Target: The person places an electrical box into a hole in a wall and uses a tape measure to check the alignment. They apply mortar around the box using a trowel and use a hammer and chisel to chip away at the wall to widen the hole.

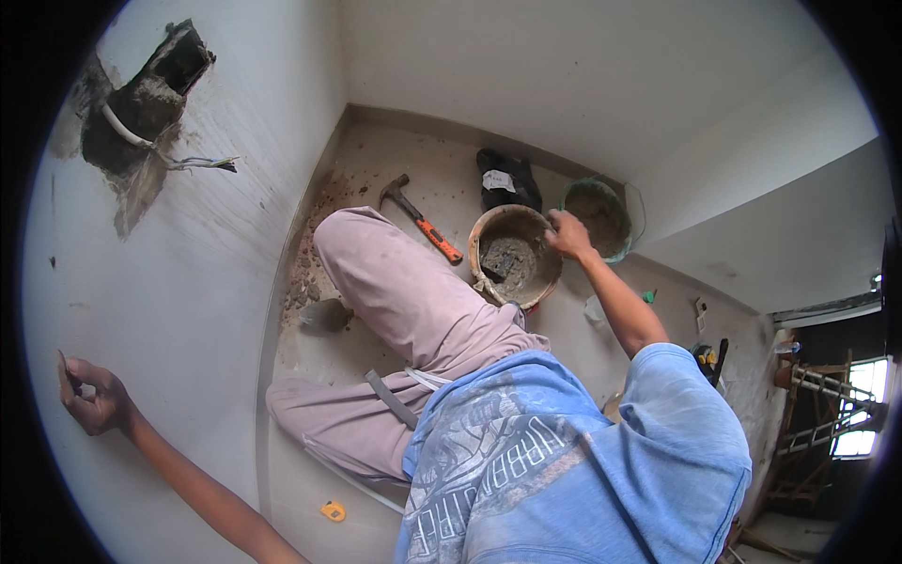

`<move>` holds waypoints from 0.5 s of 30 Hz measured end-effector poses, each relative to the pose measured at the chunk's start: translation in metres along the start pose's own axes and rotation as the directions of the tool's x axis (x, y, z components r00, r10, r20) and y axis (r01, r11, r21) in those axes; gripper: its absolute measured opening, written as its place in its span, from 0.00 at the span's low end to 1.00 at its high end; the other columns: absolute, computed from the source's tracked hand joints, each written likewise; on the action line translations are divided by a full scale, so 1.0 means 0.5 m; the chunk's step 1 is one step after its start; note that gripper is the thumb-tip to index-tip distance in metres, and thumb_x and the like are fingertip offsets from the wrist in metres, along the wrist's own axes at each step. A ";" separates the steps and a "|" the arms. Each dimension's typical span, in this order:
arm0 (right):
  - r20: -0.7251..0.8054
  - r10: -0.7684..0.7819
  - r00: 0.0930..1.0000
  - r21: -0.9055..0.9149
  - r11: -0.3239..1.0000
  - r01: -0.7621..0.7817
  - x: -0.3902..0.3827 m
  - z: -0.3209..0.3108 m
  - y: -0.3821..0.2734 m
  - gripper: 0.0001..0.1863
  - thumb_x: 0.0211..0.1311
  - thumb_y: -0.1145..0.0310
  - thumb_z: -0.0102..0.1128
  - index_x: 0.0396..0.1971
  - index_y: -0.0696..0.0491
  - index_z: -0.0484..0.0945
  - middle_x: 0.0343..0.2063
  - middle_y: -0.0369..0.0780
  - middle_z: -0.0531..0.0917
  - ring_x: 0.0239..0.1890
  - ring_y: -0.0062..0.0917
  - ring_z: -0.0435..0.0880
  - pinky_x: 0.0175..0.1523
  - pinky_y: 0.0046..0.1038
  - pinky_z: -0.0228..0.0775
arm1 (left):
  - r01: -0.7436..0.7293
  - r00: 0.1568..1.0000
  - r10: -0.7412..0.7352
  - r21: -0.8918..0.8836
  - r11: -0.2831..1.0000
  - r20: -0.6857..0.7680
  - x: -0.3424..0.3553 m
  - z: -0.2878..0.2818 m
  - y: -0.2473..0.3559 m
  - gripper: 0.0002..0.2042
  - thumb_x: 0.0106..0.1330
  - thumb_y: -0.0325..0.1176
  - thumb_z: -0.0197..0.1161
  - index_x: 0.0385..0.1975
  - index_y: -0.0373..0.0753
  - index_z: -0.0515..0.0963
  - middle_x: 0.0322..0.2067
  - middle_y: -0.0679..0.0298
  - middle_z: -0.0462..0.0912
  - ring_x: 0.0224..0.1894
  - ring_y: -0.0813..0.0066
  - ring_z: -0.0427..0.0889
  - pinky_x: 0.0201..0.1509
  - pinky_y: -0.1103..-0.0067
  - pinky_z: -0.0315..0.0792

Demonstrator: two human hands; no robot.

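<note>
Low on the wall at the far left, my left hand (97, 399) is closed with its fingers curled round a thin flat brownish piece, seen edge-on; its kind I cannot make out. My right arm reaches forward to a round bucket (482, 230) with a mortar-smeared rim. My right hand (569, 235) is closed at the bucket's right rim, and its fingertips are partly hidden. Wet grey mortar (526, 268) lies inside, with a darker block-like lump (498, 256) in it. A green-rimmed bucket (622, 246) stands just beyond this hand.
A hammer (427, 230) with an orange handle lies near my knee. Rubble (303, 273) lines the left wall's foot. A broken wall opening (141, 113) has cable (202, 163) sticking out. Behind the bucket stands a black bag (507, 179). A yellow tape measure (333, 511) lies beside my leg.
</note>
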State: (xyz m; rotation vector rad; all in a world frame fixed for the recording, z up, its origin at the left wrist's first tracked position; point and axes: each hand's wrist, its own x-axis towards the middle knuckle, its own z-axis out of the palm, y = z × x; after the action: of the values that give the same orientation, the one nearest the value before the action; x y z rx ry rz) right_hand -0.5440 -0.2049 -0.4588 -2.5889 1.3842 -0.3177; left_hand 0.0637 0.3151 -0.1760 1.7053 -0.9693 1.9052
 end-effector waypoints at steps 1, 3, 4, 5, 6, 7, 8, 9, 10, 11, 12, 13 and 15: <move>0.032 -0.073 0.997 0.053 0.996 0.071 0.002 0.024 -0.013 0.20 0.48 0.64 0.61 0.44 0.51 0.76 0.41 0.47 0.80 0.45 0.43 0.79 0.48 0.42 0.71 | -0.022 1.000 0.022 -0.008 1.000 0.006 0.003 0.002 0.001 0.05 0.65 0.28 0.61 0.35 0.33 0.80 0.30 0.66 0.85 0.20 0.80 0.78 0.24 0.86 0.75; 0.329 -0.154 0.932 0.116 0.986 0.122 0.017 0.066 -0.047 0.25 0.46 0.59 0.65 0.48 0.50 0.76 0.43 0.47 0.80 0.47 0.41 0.79 0.52 0.40 0.71 | -0.065 0.998 0.065 -0.019 0.998 0.018 0.009 0.003 0.000 0.06 0.66 0.29 0.61 0.36 0.33 0.79 0.30 0.65 0.86 0.20 0.81 0.79 0.23 0.88 0.75; 0.333 -0.167 0.928 -0.010 0.984 0.180 0.011 0.099 -0.070 0.32 0.44 0.55 0.68 0.51 0.49 0.73 0.45 0.48 0.78 0.51 0.42 0.76 0.54 0.40 0.70 | -0.069 0.997 0.069 -0.008 0.998 0.021 0.009 0.002 -0.002 0.06 0.66 0.29 0.60 0.36 0.33 0.79 0.30 0.65 0.86 0.20 0.81 0.79 0.23 0.87 0.75; 0.357 -0.131 0.925 -0.097 0.980 0.176 0.000 0.126 -0.095 0.39 0.41 0.50 0.71 0.56 0.49 0.69 0.48 0.48 0.75 0.55 0.42 0.72 0.54 0.44 0.70 | -0.075 0.997 0.075 0.004 0.997 0.024 0.006 0.000 -0.006 0.05 0.66 0.29 0.60 0.35 0.33 0.79 0.31 0.65 0.86 0.20 0.81 0.79 0.23 0.87 0.75; 0.382 -0.093 0.920 -0.193 0.965 0.177 -0.008 0.147 -0.121 0.45 0.38 0.48 0.73 0.60 0.48 0.66 0.49 0.47 0.74 0.56 0.41 0.71 0.54 0.45 0.67 | -0.084 0.996 0.083 0.022 0.996 0.028 0.007 -0.003 -0.011 0.05 0.66 0.29 0.60 0.35 0.33 0.79 0.31 0.65 0.86 0.21 0.81 0.79 0.23 0.87 0.75; 0.364 -0.082 0.928 -0.196 0.967 0.162 -0.017 0.164 -0.139 0.48 0.37 0.48 0.74 0.62 0.47 0.64 0.50 0.47 0.73 0.57 0.40 0.70 0.55 0.45 0.66 | -0.075 0.997 0.075 0.003 0.997 0.028 0.007 -0.004 -0.016 0.05 0.66 0.28 0.60 0.36 0.33 0.79 0.31 0.65 0.86 0.21 0.81 0.79 0.24 0.87 0.74; 0.347 -0.072 0.935 -0.199 0.969 0.148 -0.024 0.177 -0.154 0.51 0.36 0.48 0.75 0.64 0.47 0.62 0.50 0.47 0.73 0.57 0.39 0.70 0.56 0.44 0.64 | -0.066 0.997 0.067 -0.014 0.998 0.029 0.006 -0.005 -0.021 0.05 0.66 0.28 0.60 0.36 0.33 0.79 0.31 0.65 0.86 0.21 0.81 0.79 0.24 0.87 0.74; 0.325 -0.074 0.943 -0.214 0.965 0.150 -0.033 0.193 -0.148 0.51 0.35 0.48 0.74 0.64 0.46 0.61 0.50 0.47 0.73 0.57 0.39 0.70 0.56 0.44 0.64 | -0.051 0.998 0.052 -0.037 0.998 0.029 0.004 -0.001 -0.019 0.05 0.66 0.28 0.60 0.36 0.33 0.79 0.31 0.65 0.86 0.21 0.81 0.78 0.24 0.87 0.74; 0.305 -0.076 0.949 -0.233 0.961 0.151 -0.042 0.210 -0.135 0.52 0.35 0.48 0.74 0.65 0.46 0.60 0.49 0.46 0.73 0.57 0.39 0.70 0.57 0.43 0.63 | -0.047 0.998 0.048 -0.028 0.999 0.036 0.002 0.002 -0.013 0.05 0.66 0.28 0.60 0.36 0.33 0.79 0.30 0.65 0.86 0.20 0.81 0.78 0.24 0.87 0.74; 0.284 -0.076 0.956 -0.253 0.956 0.151 -0.048 0.224 -0.118 0.53 0.35 0.49 0.74 0.65 0.46 0.60 0.49 0.46 0.73 0.56 0.39 0.70 0.57 0.42 0.63 | -0.043 0.998 0.044 -0.019 0.999 0.043 0.000 0.007 -0.006 0.05 0.66 0.28 0.60 0.36 0.33 0.79 0.30 0.65 0.85 0.20 0.80 0.78 0.24 0.87 0.74; 0.273 -0.080 0.959 -0.218 0.966 0.142 -0.052 0.225 -0.118 0.53 0.35 0.49 0.75 0.65 0.46 0.59 0.48 0.46 0.74 0.56 0.39 0.71 0.56 0.42 0.63 | -0.048 0.997 0.048 -0.008 0.999 0.055 0.002 0.009 -0.002 0.05 0.66 0.28 0.60 0.36 0.33 0.79 0.30 0.65 0.85 0.20 0.80 0.77 0.24 0.87 0.74; 0.259 -0.084 0.962 -0.184 0.974 0.134 -0.053 0.211 -0.124 0.53 0.34 0.50 0.75 0.65 0.46 0.59 0.48 0.45 0.74 0.55 0.39 0.71 0.56 0.41 0.63 | -0.064 0.996 0.064 -0.007 0.998 0.056 0.003 0.007 -0.004 0.05 0.66 0.28 0.60 0.36 0.33 0.79 0.30 0.65 0.85 0.20 0.80 0.77 0.24 0.87 0.74; 0.299 -0.016 0.954 -0.078 0.996 0.041 -0.043 0.152 -0.145 0.53 0.34 0.53 0.76 0.65 0.48 0.59 0.47 0.47 0.75 0.53 0.42 0.74 0.57 0.42 0.64 | -0.095 0.994 0.095 -0.008 0.995 0.060 0.006 0.005 -0.007 0.05 0.66 0.28 0.60 0.36 0.33 0.79 0.30 0.65 0.85 0.19 0.81 0.76 0.23 0.87 0.73</move>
State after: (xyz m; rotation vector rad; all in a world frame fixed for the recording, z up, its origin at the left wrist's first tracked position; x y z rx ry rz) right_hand -0.4770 -0.1425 -0.5144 -2.5891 1.2777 0.1283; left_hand 0.0672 0.3152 -0.1723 1.7517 -1.0956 1.9181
